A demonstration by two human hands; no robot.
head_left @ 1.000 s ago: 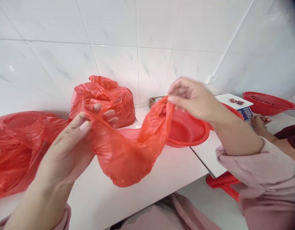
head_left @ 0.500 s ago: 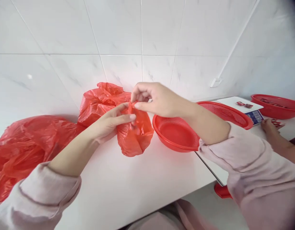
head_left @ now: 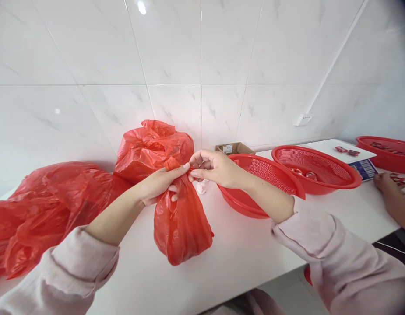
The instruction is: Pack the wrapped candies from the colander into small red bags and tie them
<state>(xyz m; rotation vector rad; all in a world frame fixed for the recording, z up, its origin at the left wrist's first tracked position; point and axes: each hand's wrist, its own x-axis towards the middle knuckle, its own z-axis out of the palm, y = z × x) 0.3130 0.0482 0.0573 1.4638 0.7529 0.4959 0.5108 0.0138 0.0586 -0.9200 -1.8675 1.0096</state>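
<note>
A small red plastic bag (head_left: pixel 185 227) hangs full and rounded over the white table (head_left: pixel 139 271), its neck gathered at the top. Wrapped round that neck is my left hand (head_left: pixel 161 183), with the thumb on top and a fingertip showing below. My right hand (head_left: pixel 212 168) pinches the twisted plastic beside my left thumb, its fingers curled. What lies inside the bag is hidden by the red plastic. Behind my hands stands a larger red plastic bag (head_left: pixel 139 148), knotted at the top.
More red bags (head_left: pixel 58 205) lie at left. Right of my hands are an empty-looking red basket (head_left: pixel 244 210), another basket (head_left: pixel 330 188) with small packets, and a cardboard box (head_left: pixel 251 149) by the wall. Farther right, a co-worker's hand (head_left: pixel 384 183) is beside a scale (head_left: pixel 364 169).
The small bag, crumpled between both hands before, now hangs lower, longer and fuller with its neck gathered. My right hand has come down, and the view has shifted, showing more of the baskets.
</note>
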